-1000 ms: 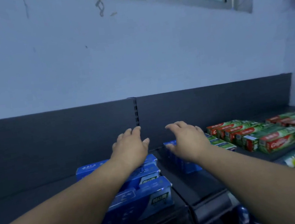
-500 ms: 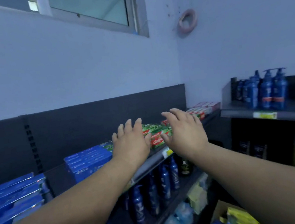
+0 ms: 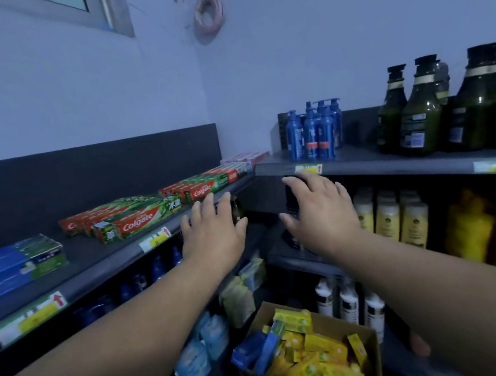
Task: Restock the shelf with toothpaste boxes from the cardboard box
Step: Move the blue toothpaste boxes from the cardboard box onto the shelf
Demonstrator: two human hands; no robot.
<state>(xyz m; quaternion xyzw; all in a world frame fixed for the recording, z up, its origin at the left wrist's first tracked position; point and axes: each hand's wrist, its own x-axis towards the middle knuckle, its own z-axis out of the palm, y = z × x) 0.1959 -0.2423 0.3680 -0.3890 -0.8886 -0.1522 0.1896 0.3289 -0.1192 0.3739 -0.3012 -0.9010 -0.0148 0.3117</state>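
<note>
My left hand (image 3: 213, 233) and my right hand (image 3: 320, 210) are stretched out in front of me, fingers spread, holding nothing, in the air near the shelf corner. Low at the bottom stands an open cardboard box (image 3: 370, 339) with several yellow toothpaste boxes (image 3: 320, 346) and some blue ones (image 3: 260, 348) inside. On the dark top shelf (image 3: 99, 254) at the left lie blue toothpaste boxes (image 3: 14, 267), then red-and-green Colgate boxes (image 3: 132, 216), with more Colgate boxes (image 3: 206, 185) further back.
A second shelf (image 3: 392, 165) on the right carries blue pump bottles (image 3: 314, 132) and dark green bottles (image 3: 435, 107). Below it stand cream bottles (image 3: 392, 217) and yellow bottles (image 3: 492, 228). White bottles (image 3: 349, 303) sit beside the carton. A hose coil (image 3: 208, 14) hangs on the wall.
The view has swung right and downward, from the blue boxes on the left shelf to the shelf corner. The cardboard box has come into sight. Both hands stay spread and empty.
</note>
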